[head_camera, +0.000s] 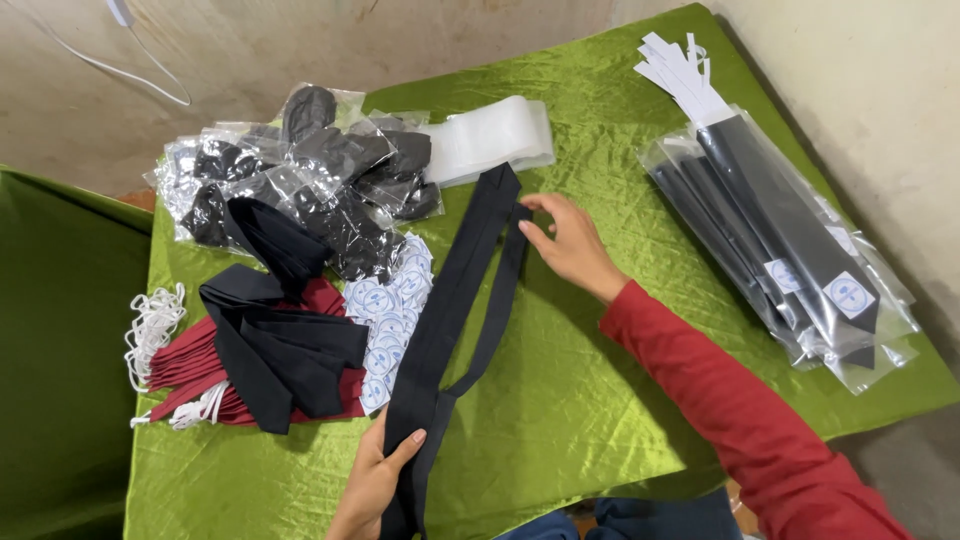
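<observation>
The narrow end of a black tie (455, 300) is pinched between the thumb and fingertips of the right hand (570, 243), the fingers being curled close together around the cloth's edge. The wide end is held by the left hand (375, 480), with the thumb laid flat on top of the cloth and the other fingers hidden beneath it, so how far they are closed cannot be told. Between the two hands the tie is stretched lengthwise, folded into a wide band and a thin band lying side by side. Just beyond the right fingertips a roll of clear bags (495, 138) is seen. Beside the left thumb, on its outer side, a scatter of round white stickers (392, 310) is spread, and past these more black ties (280, 350) are piled on dark red cloth (330, 298), with white elastic loops (152, 330) at the far edge. Further up, a heap of small bagged black items (300, 170) is heaped. Well apart on the right hand's outer side, bagged ties (780, 240) are stacked, with white paper strips (680, 72) above them. Everything is borne by a table covered in wrinkled shiny green cloth (600, 400). A plain, stained wall (300, 40) is seen behind, with a white wire hanger (130, 45) against it, and bare floor (920, 450) at the right.
</observation>
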